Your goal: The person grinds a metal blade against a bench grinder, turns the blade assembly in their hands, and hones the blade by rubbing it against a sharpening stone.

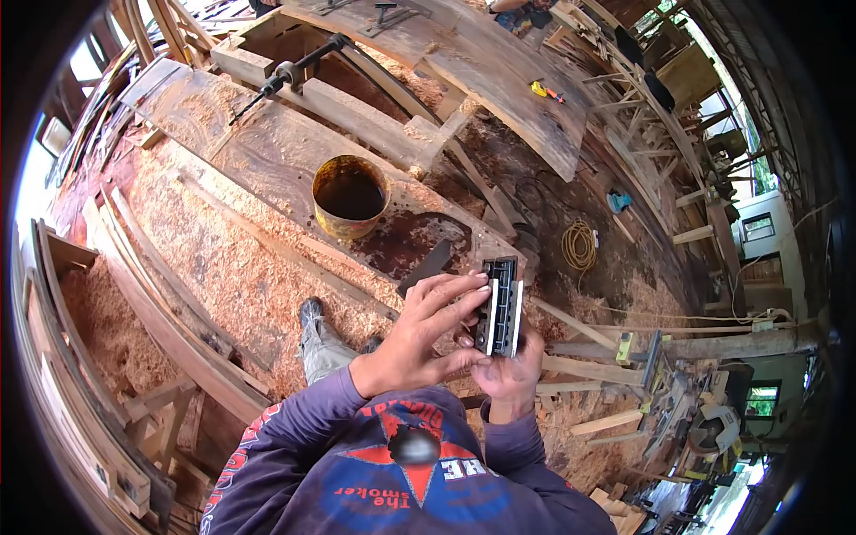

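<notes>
My left hand and my right hand hold a black slotted metal block with bright strips along its long sides. The left fingertips press on its left side near the top, with the thumb low down. The right hand cups it from below and the right; some right fingers are hidden behind it. Just beyond my left hand, a dark flat angular piece lies on the plank bench, beside a wet dark patch. Farther left on the bench stands a stained yellow bucket with dark contents.
A long black tool lies across the bench frame. On the slanted board is a yellow-and-red tool. Coiled yellow cord and a teal tool lie to the right. Wood shavings cover the floor; timber stands at the left.
</notes>
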`<state>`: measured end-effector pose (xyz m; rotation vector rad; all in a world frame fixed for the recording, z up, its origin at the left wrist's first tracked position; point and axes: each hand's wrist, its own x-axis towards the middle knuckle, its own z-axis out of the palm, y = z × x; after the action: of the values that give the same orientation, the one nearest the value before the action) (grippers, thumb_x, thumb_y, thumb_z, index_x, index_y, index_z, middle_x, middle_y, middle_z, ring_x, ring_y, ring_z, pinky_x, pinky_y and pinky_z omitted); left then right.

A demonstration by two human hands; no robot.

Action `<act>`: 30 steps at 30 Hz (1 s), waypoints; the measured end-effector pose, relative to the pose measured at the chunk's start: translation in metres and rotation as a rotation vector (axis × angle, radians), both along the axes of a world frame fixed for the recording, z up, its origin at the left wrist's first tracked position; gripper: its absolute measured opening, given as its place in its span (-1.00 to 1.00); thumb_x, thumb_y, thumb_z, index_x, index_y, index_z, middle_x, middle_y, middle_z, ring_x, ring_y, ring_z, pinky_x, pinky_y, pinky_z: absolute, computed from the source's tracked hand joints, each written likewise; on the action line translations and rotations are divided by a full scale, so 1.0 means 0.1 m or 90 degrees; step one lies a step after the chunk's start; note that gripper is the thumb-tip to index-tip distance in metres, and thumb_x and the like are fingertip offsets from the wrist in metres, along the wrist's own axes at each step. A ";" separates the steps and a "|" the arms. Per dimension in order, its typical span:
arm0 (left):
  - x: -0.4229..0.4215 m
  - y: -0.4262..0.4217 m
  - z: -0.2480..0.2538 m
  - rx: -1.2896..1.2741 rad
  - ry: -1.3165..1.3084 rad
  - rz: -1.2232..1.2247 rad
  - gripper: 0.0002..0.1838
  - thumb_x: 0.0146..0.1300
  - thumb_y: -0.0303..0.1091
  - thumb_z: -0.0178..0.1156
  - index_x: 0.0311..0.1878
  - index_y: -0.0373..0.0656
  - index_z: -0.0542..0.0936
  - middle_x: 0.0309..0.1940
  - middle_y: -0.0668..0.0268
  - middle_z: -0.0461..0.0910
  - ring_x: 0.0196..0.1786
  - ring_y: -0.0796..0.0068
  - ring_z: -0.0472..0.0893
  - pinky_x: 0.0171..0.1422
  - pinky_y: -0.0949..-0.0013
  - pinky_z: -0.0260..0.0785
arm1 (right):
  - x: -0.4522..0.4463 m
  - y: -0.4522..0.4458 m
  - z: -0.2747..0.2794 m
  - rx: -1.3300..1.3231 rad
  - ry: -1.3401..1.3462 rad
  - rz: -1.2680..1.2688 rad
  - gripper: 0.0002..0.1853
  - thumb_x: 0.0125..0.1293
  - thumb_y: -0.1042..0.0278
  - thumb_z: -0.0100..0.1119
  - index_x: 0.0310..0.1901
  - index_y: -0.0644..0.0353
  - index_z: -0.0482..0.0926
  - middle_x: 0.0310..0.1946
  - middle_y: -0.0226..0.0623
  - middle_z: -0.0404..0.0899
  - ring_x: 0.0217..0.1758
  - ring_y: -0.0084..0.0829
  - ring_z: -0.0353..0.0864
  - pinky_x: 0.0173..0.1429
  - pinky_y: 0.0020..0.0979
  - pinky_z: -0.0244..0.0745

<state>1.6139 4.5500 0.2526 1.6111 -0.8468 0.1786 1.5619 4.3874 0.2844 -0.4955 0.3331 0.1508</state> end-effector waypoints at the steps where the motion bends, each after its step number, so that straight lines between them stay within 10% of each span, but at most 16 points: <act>1: 0.00 0.00 0.01 0.000 -0.001 -0.002 -0.08 -0.03 -0.13 0.57 0.44 -0.15 0.44 0.45 0.15 0.38 0.38 -0.03 0.37 0.44 0.00 0.20 | -0.01 0.01 0.00 0.004 0.019 -0.022 -0.50 0.56 -0.02 -0.08 0.25 0.22 0.52 -0.16 -0.11 0.68 -0.26 -0.23 0.63 -0.20 -0.30 0.56; 30: -0.03 0.00 0.14 0.083 0.069 0.035 -0.45 0.22 -0.13 0.42 0.16 -0.33 0.65 0.07 0.03 0.68 0.04 0.11 0.59 0.25 0.15 0.34 | -0.07 -0.08 -0.25 0.190 0.067 0.004 -0.70 0.47 0.32 0.11 0.12 0.30 0.55 -0.07 -0.11 0.67 -0.06 -0.27 0.72 -0.02 -0.31 0.73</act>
<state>1.6107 4.5502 0.2664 1.7509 -0.7427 0.0754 1.5547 4.3797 0.2597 -0.1939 0.4047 0.2286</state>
